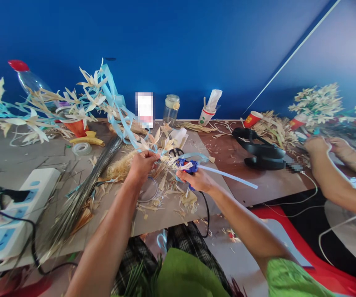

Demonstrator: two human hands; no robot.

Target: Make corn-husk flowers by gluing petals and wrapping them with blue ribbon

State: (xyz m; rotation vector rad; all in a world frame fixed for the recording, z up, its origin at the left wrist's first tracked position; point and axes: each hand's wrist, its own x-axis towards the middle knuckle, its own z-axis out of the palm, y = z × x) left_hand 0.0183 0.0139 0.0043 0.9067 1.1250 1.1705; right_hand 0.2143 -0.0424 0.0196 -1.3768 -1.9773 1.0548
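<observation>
My left hand (142,164) is closed around the stem of a branch of pale dried-leaf flowers (153,140) wrapped in light blue ribbon (120,115). My right hand (196,179) grips a blue hot glue gun (186,166), its nozzle pointing left at the flower cluster just beside my left fingers. A long translucent glue stick (230,176) juts out of the gun to the right. The gun's black cord (207,214) hangs down toward my lap. Straw scraps (165,194) lie under both hands on the board.
A white power strip (13,210) with black cables sits at left beside a bundle of thin wires (81,194). Tape roll (81,148), glass jar (170,109), paper cups (207,115) and a black headset (260,150) stand further back. Another person's hands (326,146) work at right.
</observation>
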